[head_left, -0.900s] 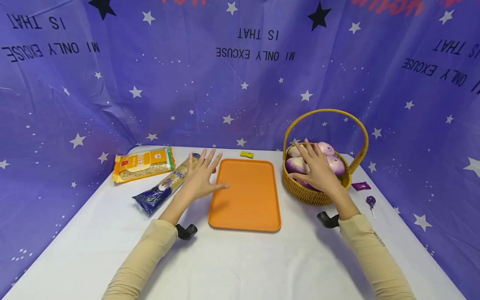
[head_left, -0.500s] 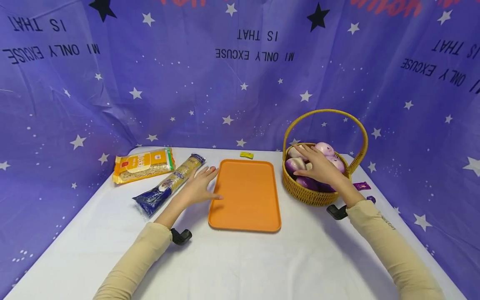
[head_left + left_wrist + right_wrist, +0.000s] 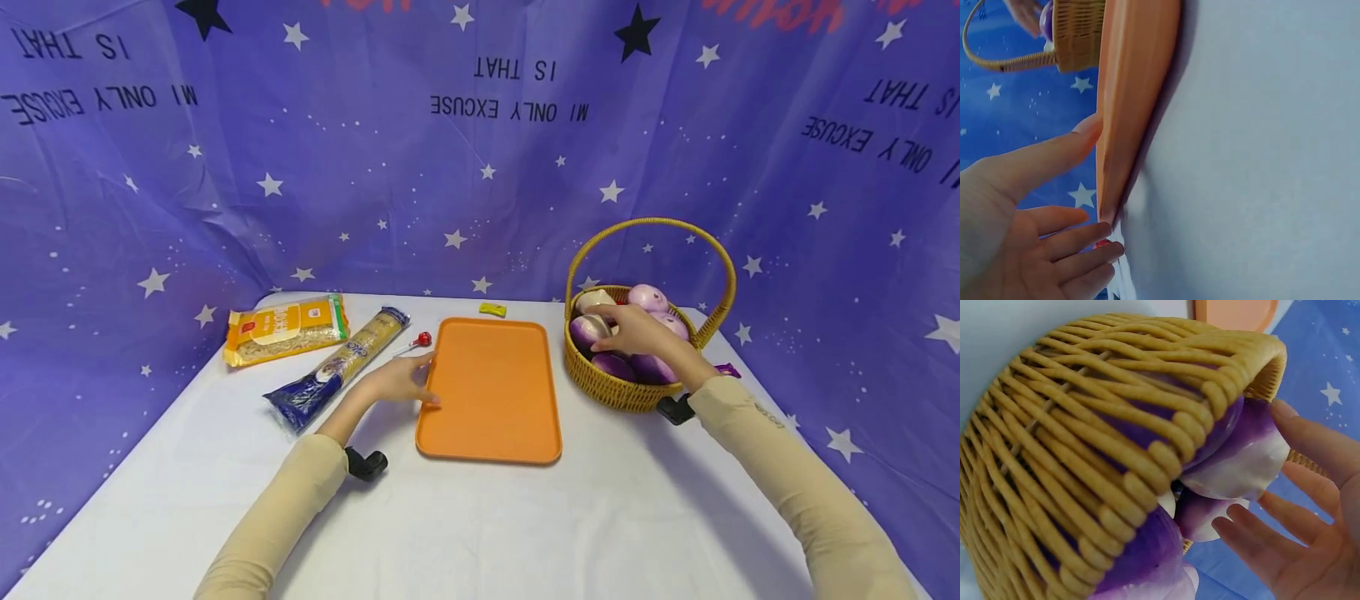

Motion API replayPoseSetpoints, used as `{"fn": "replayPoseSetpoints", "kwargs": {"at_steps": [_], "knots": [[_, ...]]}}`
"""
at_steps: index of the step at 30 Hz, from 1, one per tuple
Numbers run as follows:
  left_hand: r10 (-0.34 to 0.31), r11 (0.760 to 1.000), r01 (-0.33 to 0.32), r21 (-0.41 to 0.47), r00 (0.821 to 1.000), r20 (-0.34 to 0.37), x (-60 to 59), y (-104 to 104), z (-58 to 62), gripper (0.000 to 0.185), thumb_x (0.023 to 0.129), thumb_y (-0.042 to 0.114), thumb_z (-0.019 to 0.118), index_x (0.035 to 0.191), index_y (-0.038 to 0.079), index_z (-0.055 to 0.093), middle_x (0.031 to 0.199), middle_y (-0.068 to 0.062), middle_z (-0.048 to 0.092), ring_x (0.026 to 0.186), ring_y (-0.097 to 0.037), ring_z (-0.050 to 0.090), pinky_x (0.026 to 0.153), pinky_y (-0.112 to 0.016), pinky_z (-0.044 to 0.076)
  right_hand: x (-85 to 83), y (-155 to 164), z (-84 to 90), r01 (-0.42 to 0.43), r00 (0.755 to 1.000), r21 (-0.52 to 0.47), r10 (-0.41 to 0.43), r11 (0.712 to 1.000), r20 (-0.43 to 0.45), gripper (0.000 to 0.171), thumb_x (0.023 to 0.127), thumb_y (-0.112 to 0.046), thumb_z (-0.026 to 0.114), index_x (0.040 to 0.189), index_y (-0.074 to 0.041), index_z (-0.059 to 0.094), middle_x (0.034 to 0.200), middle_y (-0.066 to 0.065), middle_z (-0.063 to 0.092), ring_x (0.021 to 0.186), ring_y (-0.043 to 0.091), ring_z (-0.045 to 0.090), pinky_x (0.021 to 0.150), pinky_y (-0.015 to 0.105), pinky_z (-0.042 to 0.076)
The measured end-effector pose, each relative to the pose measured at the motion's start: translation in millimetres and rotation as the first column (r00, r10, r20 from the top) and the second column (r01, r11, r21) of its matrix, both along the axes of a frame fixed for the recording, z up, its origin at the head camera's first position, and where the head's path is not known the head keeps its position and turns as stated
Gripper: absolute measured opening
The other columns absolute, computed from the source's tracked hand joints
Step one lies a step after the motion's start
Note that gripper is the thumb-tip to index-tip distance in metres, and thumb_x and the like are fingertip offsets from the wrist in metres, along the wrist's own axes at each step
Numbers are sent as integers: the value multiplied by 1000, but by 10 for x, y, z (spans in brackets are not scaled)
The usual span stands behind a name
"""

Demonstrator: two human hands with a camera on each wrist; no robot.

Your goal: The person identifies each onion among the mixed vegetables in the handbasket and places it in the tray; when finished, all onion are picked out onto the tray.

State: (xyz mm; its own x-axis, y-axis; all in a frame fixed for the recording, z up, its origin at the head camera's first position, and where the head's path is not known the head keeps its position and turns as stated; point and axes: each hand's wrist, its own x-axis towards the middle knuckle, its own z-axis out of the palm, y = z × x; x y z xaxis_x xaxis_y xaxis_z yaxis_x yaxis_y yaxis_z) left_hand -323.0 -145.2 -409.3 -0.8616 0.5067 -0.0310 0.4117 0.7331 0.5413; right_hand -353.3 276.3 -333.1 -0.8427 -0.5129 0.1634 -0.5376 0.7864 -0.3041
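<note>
Reaching right hand (image 3: pixel 633 333) over basket (image 3: pixel 637 392)

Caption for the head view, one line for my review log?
Left hand touches the orange tray's left edge while right hand reaches into the basket of purple turnips.

Centre: orange plastic tray (image 3: pixel 491 387) on my white tabletop (image 3: pixel 480 525).
Left: two pasta packets (image 3: pixel 315 350).
Right: woven wicker basket (image 3: pixel 637 387) holding purple-white turnips (image 3: pixel 648 297).
</note>
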Motion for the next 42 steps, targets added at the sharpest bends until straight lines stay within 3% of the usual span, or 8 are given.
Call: {"fn": "replayPoseSetpoints", "kwargs": {"at_steps": [6, 9, 16, 21, 27, 33, 36, 42], "knots": [[-19, 1000, 21, -19, 997, 72, -48, -93, -10, 90, 78, 36, 80, 145, -6, 36, 145, -25, 41, 136, -40, 32, 113, -51, 26, -45, -5, -47, -8, 1000, -9, 8, 1000, -18, 59, 76, -9, 82, 128, 3, 58, 89, 14, 65, 65, 21, 50, 64, 33, 45], [-41, 998, 45, -39, 996, 84, -61, -127, -5, 91, 79, 36, 79, 146, -4, 34, 146, -24, 40, 138, -40, 30, 113, -52, 24, -67, -10, -65, -1, 1000, -19, 1, 1000, -29, 55, 77, -7, 80, 127, 2, 59, 90, 12, 65, 67, 20, 50, 64, 32, 45], [-69, 996, 74, -48, 994, 88, -54, -186, -7, 90, 80, 36, 78, 148, -3, 33, 148, -23, 37, 138, -40, 29, 113, -52, 24, -10, -40, -2, 19, 1000, -33, -20, 999, -24, 54, 81, -7, 77, 130, 3, 56, 106, 21, 66, 94, 36, 62, 82, 47, 53], [-65, 997, 68, -35, 995, 79, -56, -202, -17, 90, 80, 36, 79, 148, -1, 33, 148, -22, 37, 138, -40, 30, 113, -52, 25, 89, -92, 121, 9, 997, -81, -15, 997, -74, 54, 80, -5, 77, 129, 3, 57, 107, 21, 65, 88, 35, 62, 77, 47, 53], [-69, 996, 72, -46, 996, 63, -67, -199, -33, 89, 80, 37, 79, 148, 1, 35, 148, -21, 39, 137, -39, 31, 113, -51, 26, 208, -215, 197, -13, 997, -176, -1, 984, -82, 53, 82, -4, 76, 131, 0, 57, 128, 22, 58, 105, 42, 62, 86, 50, 53], [-62, 997, 65, -49, 996, 58, -64, -196, -17, 88, 80, 37, 79, 147, 1, 36, 147, -20, 40, 137, -39, 32, 112, -51, 26, 274, -422, 152, -91, 991, -258, 63, 962, -117, 53, 80, -5, 78, 130, 0, 58, 125, 21, 60, 104, 39, 63, 84, 47, 55], [-58, 997, 61, -46, 996, 62, -55, -198, -18, 87, 80, 36, 79, 148, 2, 36, 147, -20, 40, 137, -39, 32, 113, -51, 26, 283, -563, 107, -124, 986, -252, 91, 960, -138, 52, 79, -7, 80, 128, -1, 60, 120, 20, 63, 99, 35, 64, 82, 46, 56], [-63, 997, 65, -36, 997, 53, -59, -164, -23, 87, 79, 36, 80, 147, 1, 37, 147, -20, 41, 137, -39, 32, 113, -50, 26, 214, -865, -29, -170, 984, -257, 150, 951, -96, 51, 80, -7, 79, 128, -1, 60, 124, 15, 63, 102, 34, 63, 85, 47, 54]]}}
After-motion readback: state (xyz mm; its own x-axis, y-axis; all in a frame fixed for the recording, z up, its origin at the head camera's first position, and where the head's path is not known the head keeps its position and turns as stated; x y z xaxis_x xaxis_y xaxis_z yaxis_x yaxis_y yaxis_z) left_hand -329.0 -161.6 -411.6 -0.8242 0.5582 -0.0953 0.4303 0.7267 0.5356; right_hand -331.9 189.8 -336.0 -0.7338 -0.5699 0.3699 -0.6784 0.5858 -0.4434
